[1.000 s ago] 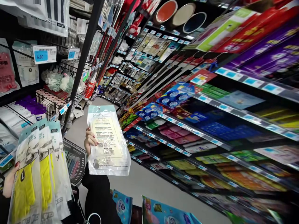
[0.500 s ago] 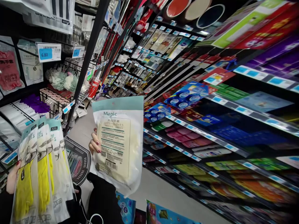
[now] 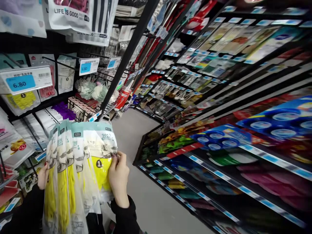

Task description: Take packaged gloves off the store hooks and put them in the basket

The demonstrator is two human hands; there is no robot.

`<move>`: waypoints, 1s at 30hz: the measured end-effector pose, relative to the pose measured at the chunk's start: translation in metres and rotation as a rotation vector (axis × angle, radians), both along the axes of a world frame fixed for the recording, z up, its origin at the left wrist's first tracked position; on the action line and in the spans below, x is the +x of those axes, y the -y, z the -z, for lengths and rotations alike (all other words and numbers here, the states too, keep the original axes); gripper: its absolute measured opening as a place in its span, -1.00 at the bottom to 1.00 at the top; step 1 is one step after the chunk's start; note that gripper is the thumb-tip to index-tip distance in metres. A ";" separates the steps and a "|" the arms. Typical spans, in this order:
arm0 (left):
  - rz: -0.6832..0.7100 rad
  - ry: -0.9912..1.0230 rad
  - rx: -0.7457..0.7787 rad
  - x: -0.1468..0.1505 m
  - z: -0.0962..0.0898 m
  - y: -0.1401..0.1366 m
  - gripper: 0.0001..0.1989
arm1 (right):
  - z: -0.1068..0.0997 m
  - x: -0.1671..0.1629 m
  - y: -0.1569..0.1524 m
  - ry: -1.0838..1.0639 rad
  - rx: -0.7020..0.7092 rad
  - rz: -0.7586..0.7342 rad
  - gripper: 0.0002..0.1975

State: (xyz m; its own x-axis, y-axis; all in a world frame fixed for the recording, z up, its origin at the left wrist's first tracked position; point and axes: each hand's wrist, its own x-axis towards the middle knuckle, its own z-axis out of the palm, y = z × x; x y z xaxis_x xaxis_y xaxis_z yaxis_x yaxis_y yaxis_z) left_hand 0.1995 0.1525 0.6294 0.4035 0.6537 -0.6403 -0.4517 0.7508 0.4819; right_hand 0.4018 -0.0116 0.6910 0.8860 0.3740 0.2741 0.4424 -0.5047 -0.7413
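I hold a fan of several clear packets of yellow rubber gloves point(image 3: 73, 169) in front of me, low and left of centre. My left hand point(image 3: 42, 175) grips the fan at its left edge, mostly hidden behind the packets. My right hand point(image 3: 118, 177) presses on the rightmost packet point(image 3: 102, 162), fingertips on its front by the numbered round label. Teal header cards top each packet.
Hooks on the left carry more glove packets and price tags reading 6.80 point(image 3: 20, 82). A black upright post point(image 3: 126, 58) divides the left shelving. Stocked shelves point(image 3: 219, 139) line the right side. Grey aisle floor point(image 3: 136, 130) runs between them.
The white latex-glove packet my right hand held up is gone from view; that hand now rests on the yellow-glove fan, which has risen toward centre. The view shifted left.
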 end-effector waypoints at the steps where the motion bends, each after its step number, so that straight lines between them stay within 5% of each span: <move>1: -0.018 -0.001 -0.008 0.001 -0.002 0.001 -0.57 | 0.000 -0.008 -0.002 -0.033 0.014 -0.059 -0.77; 9: -0.016 0.077 -0.055 0.000 0.000 0.009 -0.78 | 0.007 -0.048 -0.013 -0.257 0.118 -0.342 -0.79; 14: 0.074 0.119 -0.074 -0.003 0.007 0.013 -0.76 | -0.003 -0.044 -0.011 -0.402 -0.031 -0.584 -0.69; 19: 0.136 0.159 -0.061 -0.005 0.008 0.015 -0.75 | -0.050 -0.040 -0.007 0.026 -0.092 -0.411 -0.71; 22: 0.209 0.198 -0.052 -0.004 0.006 0.018 -0.75 | -0.073 -0.057 -0.019 0.178 -0.216 -0.589 -0.72; 26: 0.287 0.248 -0.038 -0.002 0.003 0.021 -0.72 | -0.075 -0.073 -0.043 0.234 -0.494 -0.643 -0.67; 30: 0.296 0.234 -0.036 -0.002 0.002 0.019 -0.67 | -0.072 -0.065 -0.044 -0.004 -0.309 -0.783 -0.77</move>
State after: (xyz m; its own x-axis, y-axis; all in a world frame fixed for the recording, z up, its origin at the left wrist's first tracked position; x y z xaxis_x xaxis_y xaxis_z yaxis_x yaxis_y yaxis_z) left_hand 0.1976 0.1333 0.6272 0.7100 0.4653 -0.5286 -0.3071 0.8801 0.3621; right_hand 0.3367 0.0323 0.7627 0.3400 0.9388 0.0557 0.7467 -0.2335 -0.6228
